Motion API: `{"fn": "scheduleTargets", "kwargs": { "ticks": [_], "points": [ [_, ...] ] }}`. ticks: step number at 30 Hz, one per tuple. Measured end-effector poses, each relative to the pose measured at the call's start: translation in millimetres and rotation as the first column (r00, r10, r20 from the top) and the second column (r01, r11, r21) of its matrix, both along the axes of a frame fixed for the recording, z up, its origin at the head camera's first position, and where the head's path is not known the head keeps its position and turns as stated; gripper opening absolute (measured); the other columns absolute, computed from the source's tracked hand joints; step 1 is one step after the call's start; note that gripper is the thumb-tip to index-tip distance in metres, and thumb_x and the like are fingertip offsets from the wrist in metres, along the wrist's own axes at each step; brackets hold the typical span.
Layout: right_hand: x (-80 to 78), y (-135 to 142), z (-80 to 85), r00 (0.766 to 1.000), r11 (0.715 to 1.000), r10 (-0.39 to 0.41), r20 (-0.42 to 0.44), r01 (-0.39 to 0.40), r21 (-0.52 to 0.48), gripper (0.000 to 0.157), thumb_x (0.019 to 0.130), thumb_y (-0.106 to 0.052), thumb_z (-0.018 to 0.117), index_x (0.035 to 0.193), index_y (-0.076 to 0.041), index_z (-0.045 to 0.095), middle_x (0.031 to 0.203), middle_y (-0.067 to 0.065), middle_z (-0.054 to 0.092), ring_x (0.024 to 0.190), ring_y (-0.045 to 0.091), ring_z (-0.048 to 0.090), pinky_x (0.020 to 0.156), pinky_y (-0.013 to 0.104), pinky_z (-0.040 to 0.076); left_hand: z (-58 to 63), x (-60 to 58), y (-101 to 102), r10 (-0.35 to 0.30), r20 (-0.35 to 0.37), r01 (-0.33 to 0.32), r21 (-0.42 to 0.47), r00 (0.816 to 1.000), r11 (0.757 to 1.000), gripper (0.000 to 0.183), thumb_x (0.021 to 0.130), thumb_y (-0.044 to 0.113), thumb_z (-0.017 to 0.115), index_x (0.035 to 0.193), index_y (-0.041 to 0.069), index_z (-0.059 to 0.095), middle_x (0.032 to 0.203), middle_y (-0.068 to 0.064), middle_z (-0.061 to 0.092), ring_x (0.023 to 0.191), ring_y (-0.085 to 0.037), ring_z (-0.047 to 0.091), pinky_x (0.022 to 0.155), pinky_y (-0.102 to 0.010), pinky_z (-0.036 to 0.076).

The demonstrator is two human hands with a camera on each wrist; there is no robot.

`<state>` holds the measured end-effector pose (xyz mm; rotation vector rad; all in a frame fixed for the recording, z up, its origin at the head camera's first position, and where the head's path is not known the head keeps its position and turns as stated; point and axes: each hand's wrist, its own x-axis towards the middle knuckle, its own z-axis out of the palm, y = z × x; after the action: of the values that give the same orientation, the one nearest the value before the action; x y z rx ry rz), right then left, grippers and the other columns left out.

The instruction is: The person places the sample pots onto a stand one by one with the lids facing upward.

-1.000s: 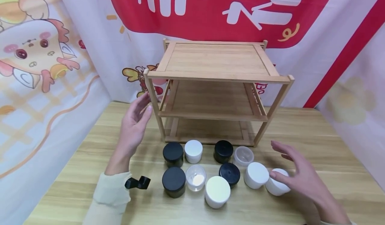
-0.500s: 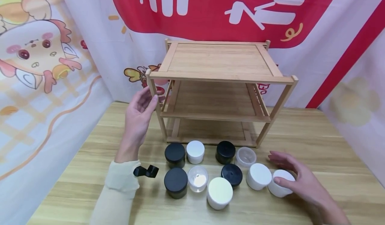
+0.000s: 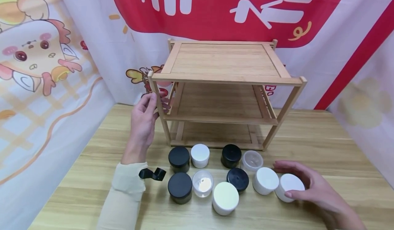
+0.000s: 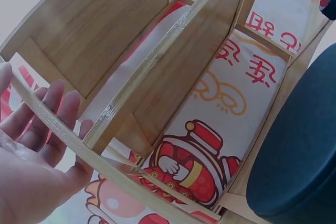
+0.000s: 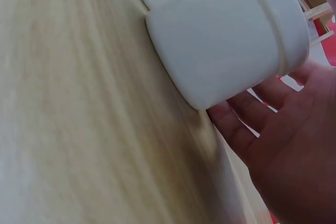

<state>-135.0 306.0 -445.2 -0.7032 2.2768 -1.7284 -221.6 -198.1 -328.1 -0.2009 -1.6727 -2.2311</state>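
In the head view, my left hand (image 3: 144, 120) holds the front left post of a three-tier wooden rack (image 3: 227, 61), thumb in front and fingers reaching behind it. The left wrist view shows those fingers (image 4: 52, 111) around the slim post (image 4: 68, 135). My right hand (image 3: 320, 194) cups the rightmost white jar (image 3: 290, 186), thumb on its near side and fingers along the far side. That white jar (image 5: 220, 40) stands upright on the wooden table in the right wrist view, with the fingers against its wall.
Several jars stand before the rack: black-lidded ones (image 3: 180, 185), white ones (image 3: 225, 197) and clear ones (image 3: 202, 183). Another white jar (image 3: 266, 180) sits left of the right hand. A black wrist mount (image 3: 153, 174) sticks out from the left sleeve. Printed curtains (image 3: 215, 21) enclose the table.
My left hand has moved right onto the rack's post and closed its fingers around it. My right hand has lowered around the rightmost white jar. The jars and rack stay in place.
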Motion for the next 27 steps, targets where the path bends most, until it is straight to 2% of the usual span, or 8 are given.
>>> {"fn": "scheduleTargets", "kwargs": {
  "ticks": [2,6,9,13,17,22,24,27],
  "points": [
    [-1.1,1.5,-1.2,1.0,1.0,0.011,-0.004,-0.011,-0.002,0.073,0.083,0.016,0.076,0.151,0.005,0.052,0.148,0.025,0.063,0.132,0.011,0.066,0.102,0.015,0.053,0.4,0.4,-0.1,-0.01,-0.01,0.01,0.007,1.0,1.0,0.034,0.112,0.036,0.057,0.122,0.006,0.069,0.117,-0.004,0.074,0.1,-0.021,0.069,0.09,-0.034,0.06],
    [-1.1,3.1,-3.0,0.999,1.0,0.03,-0.035,-0.03,0.001,0.075,0.08,0.018,0.078,0.149,0.005,0.053,0.147,0.023,0.064,0.13,0.01,0.066,0.102,0.014,0.053,0.9,1.6,0.1,-0.028,-0.02,0.029,0.019,0.999,0.999,0.042,0.112,0.035,0.057,0.128,-0.004,0.063,0.122,-0.002,0.073,0.103,-0.017,0.069,0.092,-0.033,0.06],
    [0.5,3.3,-3.8,0.999,0.999,0.034,-0.03,-0.034,0.002,0.076,0.08,0.018,0.079,0.15,0.005,0.052,0.146,0.019,0.066,0.129,0.01,0.066,0.102,0.014,0.053,0.6,2.8,-0.5,-0.034,-0.013,0.035,0.025,0.999,0.999,0.039,0.111,0.033,0.058,0.127,-0.003,0.062,0.124,-0.002,0.071,0.107,-0.015,0.07,0.096,-0.035,0.06],
    [0.6,3.9,-4.2,0.999,0.999,0.036,0.003,-0.036,-0.009,0.076,0.081,0.018,0.078,0.151,0.006,0.05,0.146,0.011,0.068,0.128,0.009,0.066,0.102,0.015,0.053,-0.5,3.6,-4.0,-0.032,0.004,0.032,0.037,0.999,0.999,0.028,0.111,0.03,0.06,0.124,0.006,0.066,0.126,-0.005,0.068,0.11,-0.019,0.069,0.099,-0.037,0.061],
    [-0.9,5.7,-4.1,0.998,0.997,0.061,0.009,-0.061,-0.04,0.077,0.08,0.02,0.077,0.151,0.007,0.049,0.148,0.008,0.067,0.13,0.008,0.065,0.103,0.016,0.054,-1.7,3.4,-7.4,-0.038,0.012,0.037,0.03,0.999,0.999,0.037,0.111,0.03,0.06,0.132,0.0,0.062,0.125,-0.005,0.069,0.115,-0.024,0.067,0.101,-0.038,0.06],
    [-0.4,10.8,-5.9,0.991,0.987,0.134,-0.021,-0.136,-0.09,0.078,0.079,0.023,0.075,0.151,0.01,0.048,0.152,0.015,0.063,0.131,0.011,0.065,0.105,0.016,0.053,-3.3,2.6,-9.5,-0.061,0.019,0.06,0.022,0.998,0.998,0.049,0.11,0.033,0.06,0.139,-0.007,0.057,0.119,-0.002,0.072,0.116,-0.021,0.068,0.103,-0.038,0.059],
    [0.1,12.6,-7.1,0.986,0.982,0.161,-0.045,-0.165,-0.093,0.079,0.078,0.023,0.075,0.151,0.011,0.047,0.152,0.016,0.062,0.131,0.013,0.065,0.105,0.016,0.052,-3.9,2.5,-9.5,-0.066,0.021,0.066,0.017,0.998,0.998,0.05,0.11,0.034,0.06,0.139,-0.006,0.058,0.118,-0.002,0.073,0.115,-0.019,0.068,0.104,-0.039,0.058],
    [0.9,14.2,-7.6,0.984,0.98,0.174,-0.046,-0.177,-0.088,0.08,0.077,0.023,0.075,0.151,0.01,0.048,0.152,0.015,0.062,0.128,0.013,0.065,0.103,0.016,0.053,-4.5,2.4,-9.0,-0.069,0.024,0.068,0.013,0.997,0.998,0.041,0.11,0.034,0.06,0.133,0.001,0.065,0.118,-0.002,0.073,0.114,-0.018,0.069,0.105,-0.04,0.058]
  ]
}}
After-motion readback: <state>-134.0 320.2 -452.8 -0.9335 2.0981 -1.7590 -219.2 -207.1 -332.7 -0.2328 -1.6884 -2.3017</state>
